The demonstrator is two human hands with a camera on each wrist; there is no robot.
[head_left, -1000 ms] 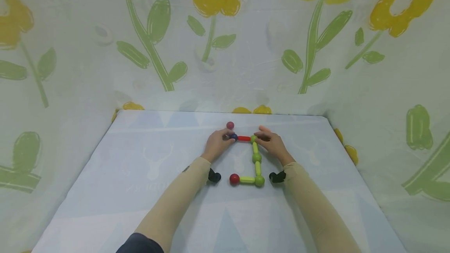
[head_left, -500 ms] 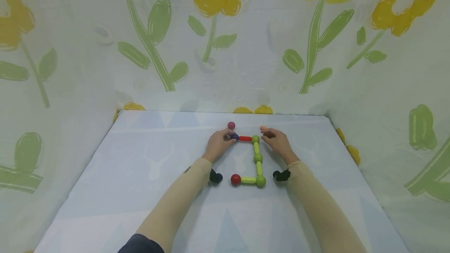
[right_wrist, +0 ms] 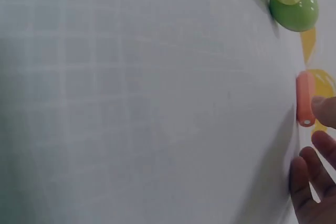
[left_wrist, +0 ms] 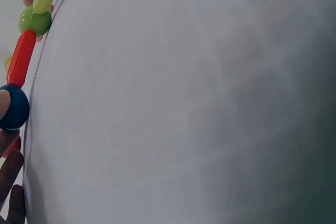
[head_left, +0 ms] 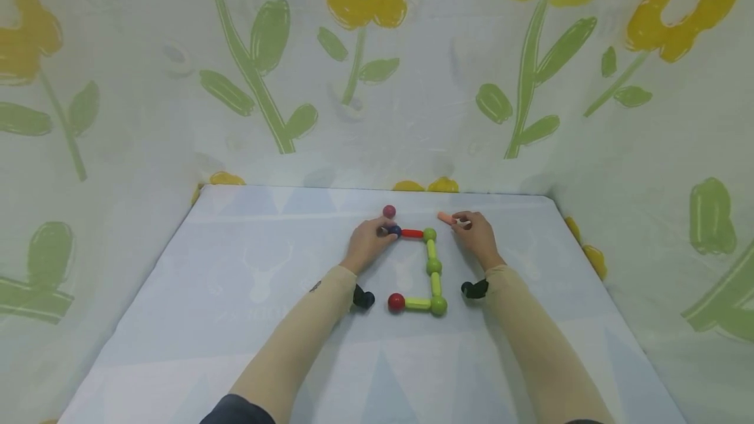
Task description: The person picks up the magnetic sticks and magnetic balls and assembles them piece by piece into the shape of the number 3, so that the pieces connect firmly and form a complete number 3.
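In the head view, my left hand [head_left: 366, 241] pinches a dark blue ball [head_left: 395, 231]. A red stick [head_left: 412, 233] joins this ball to a green ball [head_left: 430, 235]. From there, yellow-green sticks [head_left: 436, 284] and green balls [head_left: 438, 306] run toward me, then left to a red ball [head_left: 396, 302]. My right hand [head_left: 478, 237] has thumb and finger at the near end of a loose orange stick [head_left: 445, 217]. In the right wrist view, the thumb covers part of the orange stick [right_wrist: 305, 98]; the other fingers are spread below.
A separate red ball [head_left: 389, 211] lies just beyond my left fingertips. The white table [head_left: 194, 319] ends at a back edge close behind these pieces. A flower-printed cloth [head_left: 436, 84] hangs around it. Black wrist devices [head_left: 474, 289] sit by both wrists.
My right hand has let go of the far green ball, moved right and taken the end of the orange stick. My left hand keeps its pinch on the blue ball.
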